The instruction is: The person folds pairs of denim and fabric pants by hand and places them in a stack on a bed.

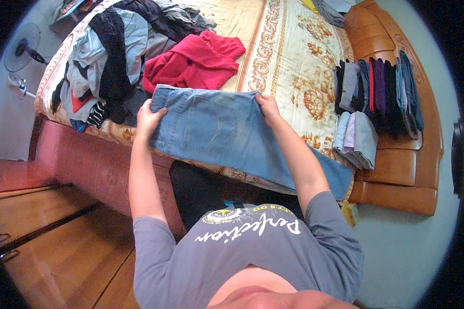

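Observation:
A pair of blue jeans [252, 129], folded lengthwise with a back pocket facing up, lies along the near edge of the bed. My left hand [148, 119] grips the waistband end, thumb on top. Farther along the upper edge, my right hand [267, 108] pinches the denim near the crotch. The legs run off to the right beneath my right forearm, which hides part of them. Just beyond the jeans sits a crumpled red garment [196, 62], close to the waistband.
A heap of grey and black clothes [108, 51] covers the bed's far left. Folded clothes stand in a row [381, 92] by the wooden headboard [397, 175], with a light folded stack [357, 141] nearer. The quilt [281, 67] is floral. A fan [23, 47] stands left.

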